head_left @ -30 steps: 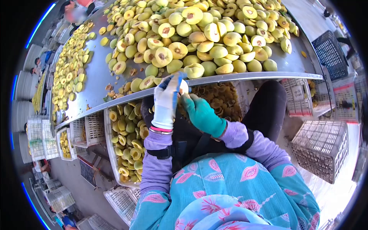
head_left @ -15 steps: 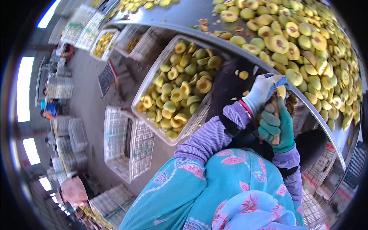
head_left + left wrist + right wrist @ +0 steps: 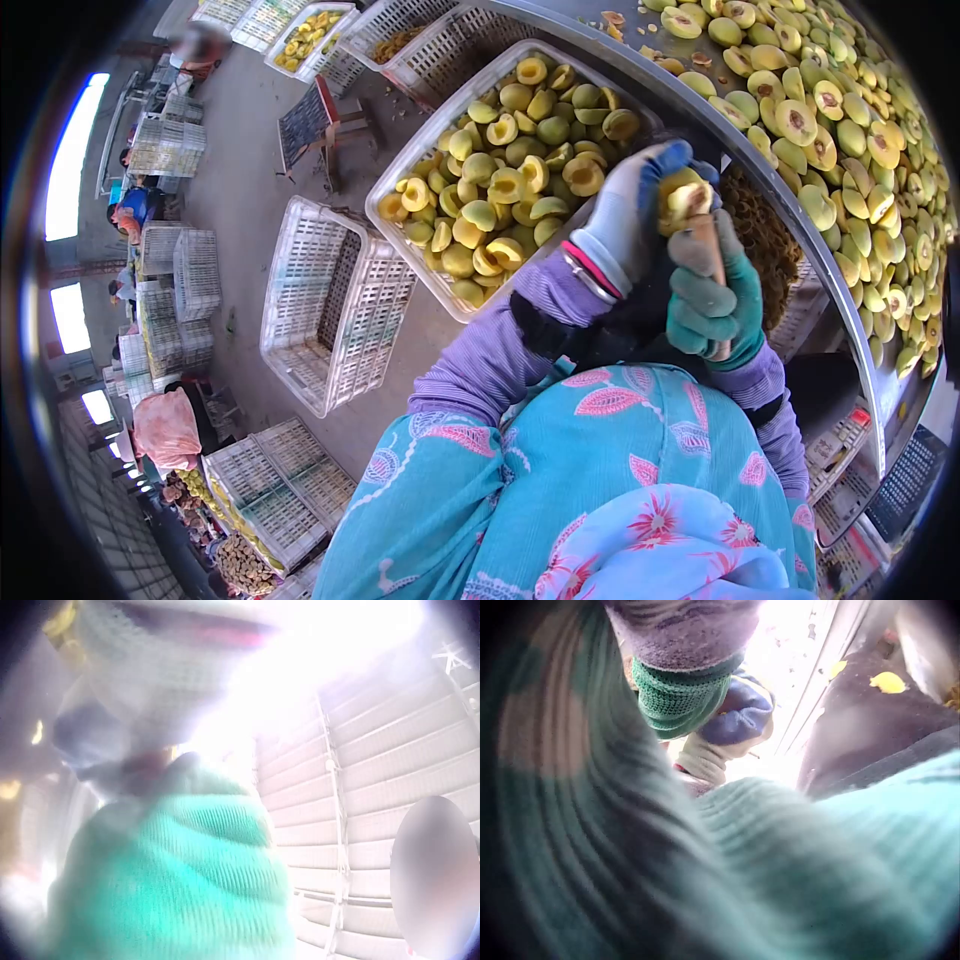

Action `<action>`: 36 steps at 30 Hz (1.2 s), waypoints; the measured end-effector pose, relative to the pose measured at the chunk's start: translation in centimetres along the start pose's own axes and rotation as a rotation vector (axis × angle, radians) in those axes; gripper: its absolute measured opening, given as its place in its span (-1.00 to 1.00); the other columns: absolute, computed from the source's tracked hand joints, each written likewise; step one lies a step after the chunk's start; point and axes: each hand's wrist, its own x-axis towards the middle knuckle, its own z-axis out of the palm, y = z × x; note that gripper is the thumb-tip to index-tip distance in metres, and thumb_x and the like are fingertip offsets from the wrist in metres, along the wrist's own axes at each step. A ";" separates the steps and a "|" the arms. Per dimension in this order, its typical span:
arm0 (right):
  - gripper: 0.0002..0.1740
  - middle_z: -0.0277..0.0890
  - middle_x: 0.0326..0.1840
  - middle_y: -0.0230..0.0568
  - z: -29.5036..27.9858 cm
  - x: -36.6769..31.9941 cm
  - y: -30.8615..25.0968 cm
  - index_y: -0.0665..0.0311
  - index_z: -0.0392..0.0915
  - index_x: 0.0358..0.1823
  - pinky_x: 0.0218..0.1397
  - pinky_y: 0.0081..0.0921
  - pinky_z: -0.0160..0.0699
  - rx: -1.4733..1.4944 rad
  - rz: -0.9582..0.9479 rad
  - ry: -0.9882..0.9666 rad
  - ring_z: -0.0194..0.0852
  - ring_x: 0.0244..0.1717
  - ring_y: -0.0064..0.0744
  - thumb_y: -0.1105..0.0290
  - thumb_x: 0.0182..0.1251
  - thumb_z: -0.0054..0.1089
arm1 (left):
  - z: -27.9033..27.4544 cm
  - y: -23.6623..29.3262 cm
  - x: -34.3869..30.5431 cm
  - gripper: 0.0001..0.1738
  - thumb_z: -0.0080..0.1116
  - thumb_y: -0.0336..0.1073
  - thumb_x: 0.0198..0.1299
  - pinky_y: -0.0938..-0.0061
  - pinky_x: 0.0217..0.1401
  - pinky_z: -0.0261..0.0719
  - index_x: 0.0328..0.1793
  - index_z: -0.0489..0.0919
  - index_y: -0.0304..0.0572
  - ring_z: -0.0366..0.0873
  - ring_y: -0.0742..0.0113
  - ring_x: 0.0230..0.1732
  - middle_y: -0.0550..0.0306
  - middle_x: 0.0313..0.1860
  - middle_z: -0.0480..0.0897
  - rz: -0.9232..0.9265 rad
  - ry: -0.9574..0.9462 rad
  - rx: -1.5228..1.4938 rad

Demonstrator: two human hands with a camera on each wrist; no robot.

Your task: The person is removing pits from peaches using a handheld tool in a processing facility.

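Observation:
My left hand (image 3: 632, 205), in a white glove with blue fingertips, holds a yellow-green fruit half (image 3: 680, 203) with its brownish pit cavity showing. My right hand (image 3: 735, 310), in a green glove, grips a tool by its wooden handle (image 3: 716, 262). The tool's upper end meets the fruit's cut face, and its working tip is hidden there. Both hands are together above my lap. In the left wrist view the green glove (image 3: 180, 877) fills the lower part. The right wrist view shows the blue-and-white glove (image 3: 739, 720) beyond green glove fabric.
A white crate (image 3: 412, 250) of pitted fruit halves stands left of my hands. The metal table (image 3: 832, 262) carries a heap of cut fruit on the right. Brown scraps (image 3: 765, 240) lie below its edge. Another crate (image 3: 285, 300) and a low stool (image 3: 318, 125) are further left.
The head view has swung left, bringing the fruit crate nearer the middle. Both hands have come back from the table edge toward the body, and the fruit's cut face now shows more.

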 end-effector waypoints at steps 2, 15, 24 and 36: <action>-0.47 0.14 -0.76 -0.58 1.1 -1.4 -1.1 0.09 0.26 -0.21 -0.75 -0.58 -0.03 -0.013 -0.074 -0.064 0.00 -0.87 -0.71 -0.20 0.49 -0.50 | -1.4 2.8 -1.9 -0.71 0.10 -0.22 0.25 0.46 -0.18 0.61 -0.05 0.57 -0.30 0.61 0.33 -0.30 0.07 -0.23 0.65 0.344 0.169 0.525; -0.63 0.21 -0.60 -0.51 -14.5 -10.1 -6.2 0.08 0.34 -0.32 -0.61 -0.60 0.17 -0.185 -0.614 0.976 0.17 -0.65 -0.60 -0.04 0.45 -0.12 | -23.0 -4.2 -12.5 -0.02 -0.12 0.23 0.25 0.16 0.53 -0.03 0.46 0.00 -0.56 -0.06 -0.22 0.51 -0.38 0.50 0.00 -0.323 0.309 2.034; -0.51 0.25 -0.67 -0.44 -1.0 -8.6 -4.6 0.19 0.40 -0.33 -0.72 -0.66 0.09 -0.537 -0.409 0.888 0.11 -0.77 -0.63 -0.14 0.38 -0.08 | 7.9 4.9 17.0 -0.61 0.21 -0.20 0.08 0.24 -0.06 0.52 0.06 0.58 -0.08 0.57 -0.01 -0.13 -0.03 -0.12 0.63 0.797 -0.346 1.770; -0.64 0.45 -0.52 -0.35 -0.3 -4.7 -10.3 0.30 0.40 -0.18 -0.47 -0.40 0.41 -1.473 -1.196 1.461 0.43 -0.52 -0.47 0.17 0.26 0.26 | 11.6 -1.0 16.2 -0.43 0.46 -0.12 -0.11 0.48 -0.06 0.55 -0.01 0.58 -0.29 0.61 0.32 -0.17 0.00 -0.16 0.65 0.201 -0.351 1.124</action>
